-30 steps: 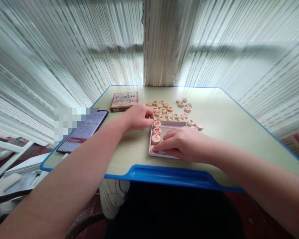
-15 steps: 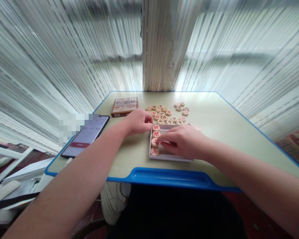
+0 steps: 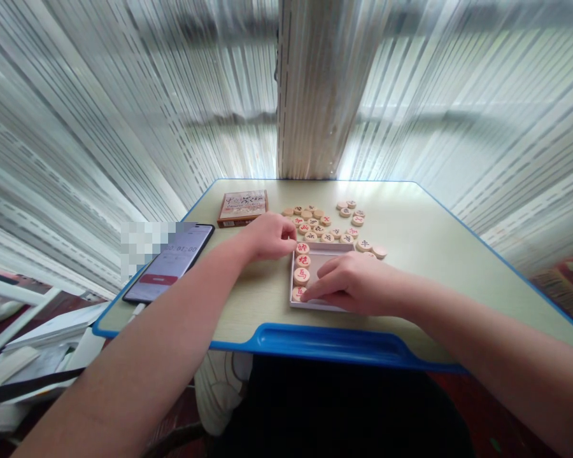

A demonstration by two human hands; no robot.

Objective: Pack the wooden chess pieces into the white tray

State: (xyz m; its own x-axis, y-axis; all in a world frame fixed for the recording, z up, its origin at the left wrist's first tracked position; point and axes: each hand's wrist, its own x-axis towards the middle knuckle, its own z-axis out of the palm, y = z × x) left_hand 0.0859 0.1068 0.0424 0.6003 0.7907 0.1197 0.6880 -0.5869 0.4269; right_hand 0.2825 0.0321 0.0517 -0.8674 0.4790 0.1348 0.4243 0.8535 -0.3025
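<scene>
A shallow white box tray [image 3: 292,280] lies near the table's front edge. Down its left side runs a column of round wooden Chinese chess pieces [image 3: 302,260] with red characters. At the tray's far left corner, my left hand [image 3: 273,236] has its fingers curled, the tips against the corner. My right hand [image 3: 351,283] reaches over the tray from the right, index finger stretched out and touching the nearest red piece [image 3: 299,293]; its other fingers are partly hidden. Beyond the tray lie several loose chess pieces [image 3: 313,222], some with black characters, some red.
A printed Chinese chess box [image 3: 243,207] sits at the back left. To the left, a phone [image 3: 172,264] with a running timer lies with a cable plugged in. The table [image 3: 430,254] has a blue rim, with a blue trough [image 3: 329,340] in front. Curtains hang behind.
My right index finger has moved from the second-nearest piece down to the nearest one in the column. My left hand stays at the tray's corner. The view has shifted slightly.
</scene>
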